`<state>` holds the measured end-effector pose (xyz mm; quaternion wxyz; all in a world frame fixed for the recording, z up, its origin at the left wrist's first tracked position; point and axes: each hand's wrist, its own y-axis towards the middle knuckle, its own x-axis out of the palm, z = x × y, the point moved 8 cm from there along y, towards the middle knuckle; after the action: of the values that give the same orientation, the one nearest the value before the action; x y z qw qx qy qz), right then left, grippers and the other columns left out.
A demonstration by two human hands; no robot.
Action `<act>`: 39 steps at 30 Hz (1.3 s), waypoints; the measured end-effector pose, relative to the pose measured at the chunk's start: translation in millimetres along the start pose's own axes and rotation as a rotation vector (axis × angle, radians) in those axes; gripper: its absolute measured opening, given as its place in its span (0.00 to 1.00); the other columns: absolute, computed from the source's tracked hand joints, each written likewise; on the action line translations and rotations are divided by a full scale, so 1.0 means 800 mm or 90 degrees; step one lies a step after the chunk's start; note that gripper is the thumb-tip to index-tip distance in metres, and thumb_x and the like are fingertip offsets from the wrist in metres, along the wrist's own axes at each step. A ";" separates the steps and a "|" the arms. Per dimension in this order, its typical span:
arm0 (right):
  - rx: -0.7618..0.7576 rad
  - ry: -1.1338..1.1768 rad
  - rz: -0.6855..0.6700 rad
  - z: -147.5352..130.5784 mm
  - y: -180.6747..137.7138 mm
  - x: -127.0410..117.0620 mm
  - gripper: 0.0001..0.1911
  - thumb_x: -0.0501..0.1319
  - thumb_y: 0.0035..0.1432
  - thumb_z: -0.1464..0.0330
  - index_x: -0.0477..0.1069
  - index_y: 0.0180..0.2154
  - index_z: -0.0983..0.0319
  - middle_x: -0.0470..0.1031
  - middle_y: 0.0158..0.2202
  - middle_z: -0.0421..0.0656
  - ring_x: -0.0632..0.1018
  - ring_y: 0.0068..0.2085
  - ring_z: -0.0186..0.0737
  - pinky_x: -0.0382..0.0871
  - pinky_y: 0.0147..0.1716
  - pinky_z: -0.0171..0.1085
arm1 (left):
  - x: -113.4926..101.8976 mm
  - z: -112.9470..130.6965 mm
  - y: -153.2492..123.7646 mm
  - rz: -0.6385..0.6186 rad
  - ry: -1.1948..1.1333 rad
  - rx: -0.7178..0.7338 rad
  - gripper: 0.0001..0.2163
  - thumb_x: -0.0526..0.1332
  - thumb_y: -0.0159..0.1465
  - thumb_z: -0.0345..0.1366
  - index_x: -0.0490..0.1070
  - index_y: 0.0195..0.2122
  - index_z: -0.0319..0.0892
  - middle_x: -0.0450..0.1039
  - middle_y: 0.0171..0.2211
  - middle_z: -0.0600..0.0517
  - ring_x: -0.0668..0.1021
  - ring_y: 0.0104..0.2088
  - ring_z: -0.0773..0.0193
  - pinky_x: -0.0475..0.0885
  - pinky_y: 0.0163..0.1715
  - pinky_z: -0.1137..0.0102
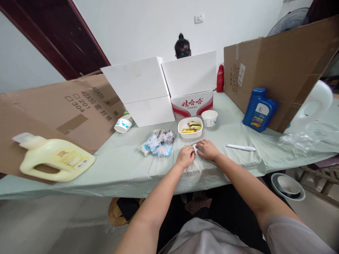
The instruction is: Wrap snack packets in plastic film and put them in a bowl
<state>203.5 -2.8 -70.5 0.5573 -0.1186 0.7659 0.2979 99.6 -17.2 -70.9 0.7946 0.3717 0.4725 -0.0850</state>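
My left hand (pixel 185 156) and my right hand (pixel 207 150) rest close together near the table's front, fingers curled in on a small white crumpled piece (pixel 195 148). My fingers cover much of it, and whether it is paper or a wrapper I cannot tell. Just beyond them stands a white tub (pixel 180 131) with several yellow and dark wrapped packets (pixel 195 125) inside. To the left lies a pile of clear and blue plastic-wrapped items (pixel 160 141). A white capped pen or cutter (pixel 240 147) lies to the right of my right hand.
A paper bowl (pixel 209 118) stands behind the tub; a patterned cup (pixel 123 124) lies tipped at left. White boxes (pixel 148 109) and cardboard sheets (pixel 87 113) screen the back and sides. A yellow jug (pixel 60 160), blue bottle (pixel 259 111) and red bottle (pixel 220 78) are around. Someone sits behind the boxes.
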 end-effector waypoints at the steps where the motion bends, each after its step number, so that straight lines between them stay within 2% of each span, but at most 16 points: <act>1: 0.002 0.002 -0.003 0.001 0.000 0.000 0.14 0.60 0.59 0.65 0.74 0.45 0.63 0.75 0.48 0.49 0.71 0.49 0.47 0.61 0.46 0.41 | 0.001 -0.002 0.000 -0.002 -0.005 -0.002 0.06 0.58 0.58 0.24 0.72 0.32 0.42 0.75 0.36 0.48 0.75 0.41 0.58 0.72 0.45 0.62; 9: 0.022 0.028 -0.026 0.008 0.001 0.007 0.16 0.57 0.62 0.63 0.73 0.47 0.63 0.73 0.50 0.49 0.68 0.51 0.49 0.58 0.49 0.43 | 0.009 -0.020 0.000 -0.020 -0.043 -0.049 0.07 0.57 0.60 0.25 0.72 0.32 0.43 0.75 0.39 0.48 0.74 0.43 0.59 0.71 0.48 0.63; 21: 0.000 0.010 -0.009 0.001 -0.003 -0.002 0.17 0.60 0.60 0.62 0.74 0.47 0.63 0.74 0.49 0.50 0.69 0.50 0.48 0.60 0.48 0.42 | 0.003 -0.008 -0.001 -0.005 -0.030 -0.027 0.07 0.58 0.59 0.24 0.71 0.32 0.42 0.75 0.36 0.49 0.75 0.41 0.58 0.71 0.46 0.62; 24: -0.006 0.009 -0.005 -0.004 -0.005 0.002 0.14 0.58 0.62 0.64 0.74 0.46 0.64 0.75 0.46 0.50 0.70 0.48 0.47 0.61 0.47 0.42 | 0.001 -0.005 -0.002 -0.005 -0.032 -0.025 0.07 0.57 0.59 0.24 0.71 0.32 0.42 0.75 0.37 0.48 0.75 0.41 0.58 0.72 0.45 0.62; 27: -0.024 0.006 -0.012 -0.007 -0.005 0.002 0.11 0.56 0.64 0.69 0.77 0.39 0.63 0.76 0.39 0.48 0.72 0.42 0.43 0.63 0.45 0.39 | -0.002 -0.001 -0.004 -0.002 -0.039 -0.021 0.06 0.59 0.59 0.26 0.71 0.36 0.42 0.74 0.39 0.47 0.75 0.43 0.57 0.72 0.46 0.61; 30: -0.029 -0.001 -0.003 0.008 0.010 -0.028 0.13 0.53 0.65 0.70 0.77 0.37 0.62 0.75 0.37 0.48 0.72 0.41 0.43 0.63 0.42 0.38 | -0.007 -0.002 -0.007 0.014 -0.048 -0.030 0.09 0.60 0.61 0.30 0.69 0.43 0.42 0.72 0.43 0.46 0.74 0.45 0.56 0.71 0.47 0.60; 32: -0.002 -0.018 0.047 0.034 0.033 -0.071 0.16 0.50 0.67 0.68 0.76 0.42 0.64 0.74 0.42 0.52 0.71 0.44 0.47 0.63 0.44 0.41 | -0.008 -0.004 -0.007 0.023 -0.051 -0.038 0.10 0.59 0.62 0.32 0.67 0.45 0.41 0.72 0.43 0.45 0.74 0.46 0.55 0.72 0.47 0.60; 34: 0.056 -0.064 0.153 0.071 0.062 -0.125 0.18 0.49 0.67 0.67 0.75 0.45 0.64 0.74 0.45 0.53 0.70 0.47 0.49 0.62 0.47 0.42 | -0.008 -0.005 -0.006 0.025 -0.050 -0.042 0.09 0.58 0.63 0.32 0.67 0.44 0.41 0.72 0.42 0.45 0.74 0.44 0.55 0.72 0.46 0.60; 36: 0.113 -0.118 0.191 0.107 0.095 -0.159 0.20 0.48 0.67 0.66 0.74 0.48 0.66 0.73 0.48 0.55 0.69 0.50 0.51 0.61 0.49 0.44 | -0.006 -0.004 -0.005 0.023 -0.046 -0.041 0.07 0.58 0.63 0.32 0.67 0.42 0.41 0.72 0.41 0.45 0.74 0.43 0.55 0.72 0.44 0.60; 37: 0.147 -0.140 0.188 0.124 0.111 -0.167 0.20 0.47 0.67 0.66 0.73 0.50 0.66 0.72 0.49 0.55 0.68 0.52 0.52 0.61 0.50 0.44 | -0.006 -0.002 -0.005 0.023 -0.045 -0.038 0.06 0.58 0.63 0.32 0.67 0.41 0.42 0.72 0.40 0.45 0.75 0.42 0.55 0.73 0.44 0.60; 39: 0.224 -0.173 0.092 0.159 0.139 -0.156 0.20 0.48 0.67 0.67 0.72 0.52 0.66 0.71 0.52 0.55 0.67 0.54 0.52 0.60 0.51 0.45 | -0.010 0.004 -0.006 0.026 -0.043 -0.031 0.05 0.57 0.63 0.31 0.68 0.40 0.42 0.72 0.40 0.45 0.75 0.42 0.56 0.73 0.44 0.61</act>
<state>289.8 141.6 55.2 0.6446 0.0769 0.7305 0.2120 95.4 -24.3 -66.2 0.8204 0.3587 0.4397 -0.0699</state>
